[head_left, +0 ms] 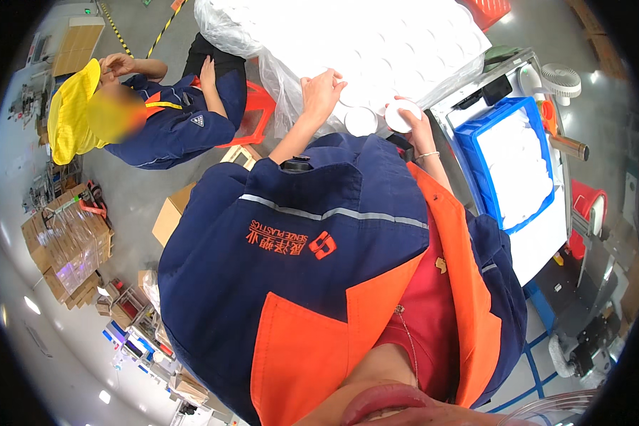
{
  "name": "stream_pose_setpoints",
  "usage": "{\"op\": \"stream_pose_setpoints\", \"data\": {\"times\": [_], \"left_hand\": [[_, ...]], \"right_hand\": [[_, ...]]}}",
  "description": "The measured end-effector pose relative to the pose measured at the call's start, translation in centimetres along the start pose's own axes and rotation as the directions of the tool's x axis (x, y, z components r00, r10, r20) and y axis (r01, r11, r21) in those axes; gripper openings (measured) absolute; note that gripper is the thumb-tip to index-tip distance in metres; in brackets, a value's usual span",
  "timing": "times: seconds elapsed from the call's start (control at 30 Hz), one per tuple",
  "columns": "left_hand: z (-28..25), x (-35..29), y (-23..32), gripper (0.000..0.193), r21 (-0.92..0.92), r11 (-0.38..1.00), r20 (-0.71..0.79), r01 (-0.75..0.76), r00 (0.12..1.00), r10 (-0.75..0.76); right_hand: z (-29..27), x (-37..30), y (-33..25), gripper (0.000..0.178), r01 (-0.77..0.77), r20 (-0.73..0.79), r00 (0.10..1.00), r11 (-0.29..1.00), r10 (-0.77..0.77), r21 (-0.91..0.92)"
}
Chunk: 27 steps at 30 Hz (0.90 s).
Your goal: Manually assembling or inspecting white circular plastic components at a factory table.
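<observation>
My right hand holds a white round lid-like disc at its edge, with the fingers behind and around it. My left hand is held over the white discs to the left of it, fingers loosely bent and apart, with nothing visible in them. Close below and between my hands lies another white disc. Many more such discs lie in rows on the white surface ahead, washed out by bright light. Clear plastic film hangs over that surface's near left edge.
On my right stands a blue crate with white pieces inside, beside a small white fan and a metal cylinder. At left a co-worker in a yellow cap sits on a red stool. Cardboard boxes are stacked farther left.
</observation>
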<state>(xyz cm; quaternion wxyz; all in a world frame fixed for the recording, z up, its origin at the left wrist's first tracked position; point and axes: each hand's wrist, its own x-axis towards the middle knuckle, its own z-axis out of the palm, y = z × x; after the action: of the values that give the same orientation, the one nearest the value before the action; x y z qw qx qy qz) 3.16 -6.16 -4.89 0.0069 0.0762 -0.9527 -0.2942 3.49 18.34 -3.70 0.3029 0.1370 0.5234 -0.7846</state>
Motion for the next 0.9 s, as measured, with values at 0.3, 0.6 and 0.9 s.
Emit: {"op": "stream_pose_setpoints", "data": {"times": [0.3, 0.6, 0.9], "left_hand": [[2.2, -3.0, 2.2, 0.03, 0.221, 0.937, 0.227, -0.27, 0.949, 0.219], [4.2, -4.1, 3.5, 0.043, 0.298, 0.927, 0.153, -0.228, 0.97, 0.19], [4.0, -3.6, 2.9, 0.049, 0.339, 0.914, 0.15, -0.222, 0.972, 0.181]], "right_hand": [[-0.4, 0.5, 0.3, 0.039, -0.029, -0.032, 0.999, 0.999, 0.028, -0.014], [-0.1, 0.3, 0.4, 0.036, -0.04, -0.05, 0.998, 0.999, 0.04, 0.01], [-0.2, 0.5, 0.9, 0.035, -0.059, -0.034, 0.998, 0.998, 0.06, 0.033]]}}
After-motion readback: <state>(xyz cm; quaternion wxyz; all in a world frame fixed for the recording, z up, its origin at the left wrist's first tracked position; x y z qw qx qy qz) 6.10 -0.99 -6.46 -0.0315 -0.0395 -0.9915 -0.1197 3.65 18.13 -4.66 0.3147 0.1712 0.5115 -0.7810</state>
